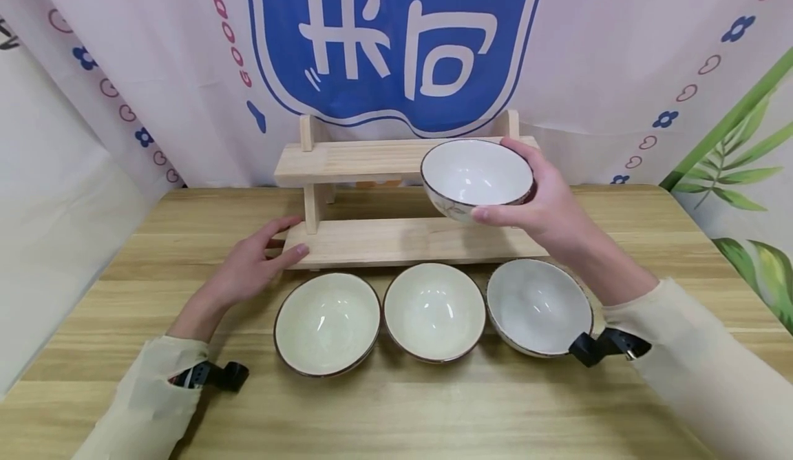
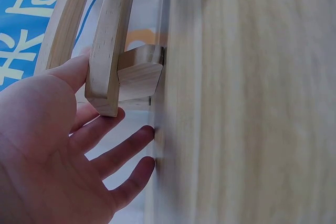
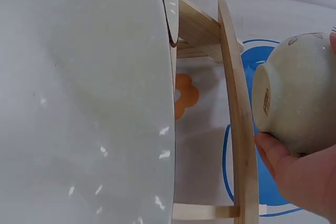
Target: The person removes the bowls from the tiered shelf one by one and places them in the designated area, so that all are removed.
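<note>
My right hand (image 1: 551, 212) grips a white bowl (image 1: 473, 174) with a dark rim, thumb on the near side and fingers behind. It is in the air before the upper tier of a two-tier wooden rack (image 1: 384, 241), slightly tilted towards me. In the right wrist view the bowl's foot and underside (image 3: 296, 93) show. My left hand (image 1: 248, 264) pinches the left end of the rack's lower board (image 2: 105, 77) between thumb and fingers; the other fingers are spread. In front of the rack stand a left bowl (image 1: 327, 323), a middle bowl (image 1: 435, 312) and a right bowl (image 1: 539, 308).
The rack stands at the back of the wooden table (image 1: 396, 412), close to a printed curtain (image 1: 186, 47) with a blue panel. The three bowls stand in a row, nearly touching, by the lower board's front edge. A plant-patterned cloth (image 1: 743, 184) hangs at the right.
</note>
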A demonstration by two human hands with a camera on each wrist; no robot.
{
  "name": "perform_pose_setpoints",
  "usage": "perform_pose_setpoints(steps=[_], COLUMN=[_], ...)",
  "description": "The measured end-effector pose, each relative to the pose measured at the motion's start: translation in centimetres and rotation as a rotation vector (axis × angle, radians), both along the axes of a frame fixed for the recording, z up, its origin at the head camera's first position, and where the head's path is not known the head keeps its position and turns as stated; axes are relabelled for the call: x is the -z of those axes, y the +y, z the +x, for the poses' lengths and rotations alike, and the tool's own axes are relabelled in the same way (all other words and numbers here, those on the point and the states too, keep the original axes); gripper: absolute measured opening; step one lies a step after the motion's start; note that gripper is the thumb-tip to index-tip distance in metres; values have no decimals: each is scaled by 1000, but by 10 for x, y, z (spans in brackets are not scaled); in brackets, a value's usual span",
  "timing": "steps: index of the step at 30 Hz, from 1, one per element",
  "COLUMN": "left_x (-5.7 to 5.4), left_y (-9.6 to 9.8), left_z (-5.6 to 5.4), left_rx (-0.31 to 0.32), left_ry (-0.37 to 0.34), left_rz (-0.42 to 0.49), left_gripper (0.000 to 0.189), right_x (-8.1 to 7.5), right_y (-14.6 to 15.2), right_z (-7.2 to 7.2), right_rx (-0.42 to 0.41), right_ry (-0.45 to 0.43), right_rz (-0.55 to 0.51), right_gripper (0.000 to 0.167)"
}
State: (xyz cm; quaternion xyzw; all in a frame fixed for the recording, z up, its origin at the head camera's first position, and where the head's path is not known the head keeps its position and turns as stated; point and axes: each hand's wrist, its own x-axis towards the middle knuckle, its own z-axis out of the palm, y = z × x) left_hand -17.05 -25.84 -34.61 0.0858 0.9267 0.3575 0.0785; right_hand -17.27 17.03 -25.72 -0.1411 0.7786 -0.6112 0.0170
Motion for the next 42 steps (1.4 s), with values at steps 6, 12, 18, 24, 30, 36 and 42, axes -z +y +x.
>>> perform_pose_setpoints(steps=[6, 12, 18, 24, 30, 36, 42], left_x=[0, 0, 0, 1, 1, 1, 1], left_y=[-1, -1, -1, -2, -2, -3, -3], left_z=[2, 2, 2, 1, 2, 2, 2], left_rx=[-8, -8, -9, -9, -9, -12, -6], left_ry=[-14, -13, -16, -16, -11, -12, -6], left_rz=[-1, 6, 6, 4, -2, -1, 6], left_gripper=[78, 77, 78, 79, 78, 79, 78], right_x=[-3, 0, 4, 13, 26, 39, 55], right_y=[12, 30, 47, 64, 77, 95, 113], right_z=[6, 12, 17, 20, 24, 26, 31], right_rx=[-4, 11, 17, -16, -79, -118, -171], right_ry=[-14, -32, -13, 19, 19, -8, -8], right_rz=[-1, -6, -31, -137, -248, -354, -462], right_gripper=[102, 106, 102, 98, 92, 88, 80])
